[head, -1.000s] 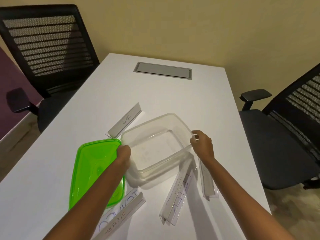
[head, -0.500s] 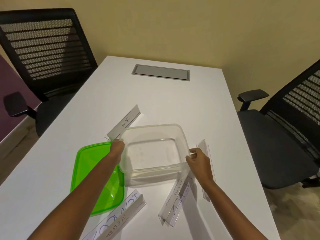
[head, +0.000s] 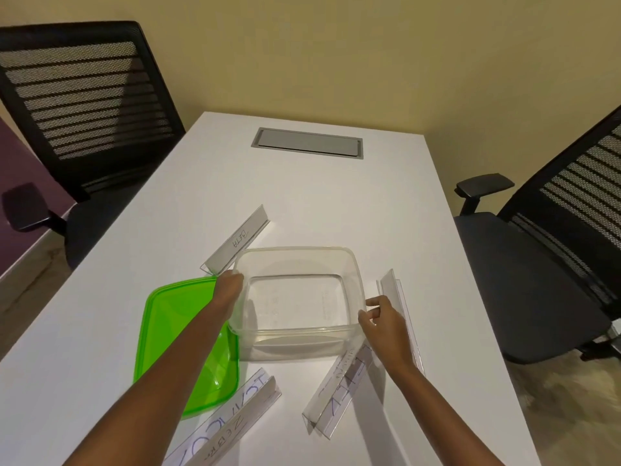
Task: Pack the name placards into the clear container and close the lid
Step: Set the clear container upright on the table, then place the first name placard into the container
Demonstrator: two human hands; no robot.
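Since a second ago the clear container [head: 297,297] has swung round to sit square on the tabletop [head: 302,196], no longer tilted, and a clear placard [head: 400,311] now shows fully along its right side. Left hand [head: 230,285] curls over the container's left rim, though I cannot tell how firmly it grips. Right hand [head: 381,319] has its fingers partly open, fingertips touching the right rim, not closed around it. Inside, the container holds no placards. Its green lid [head: 174,334] lies flat just to the left, under the left forearm. One placard marked BETA [head: 237,242] rests against the container's far-left corner. Another pair of placards [head: 339,388] lies near the front-right corner, and one marked ZEBRA [head: 228,428] lies toward the near edge of the tabletop.
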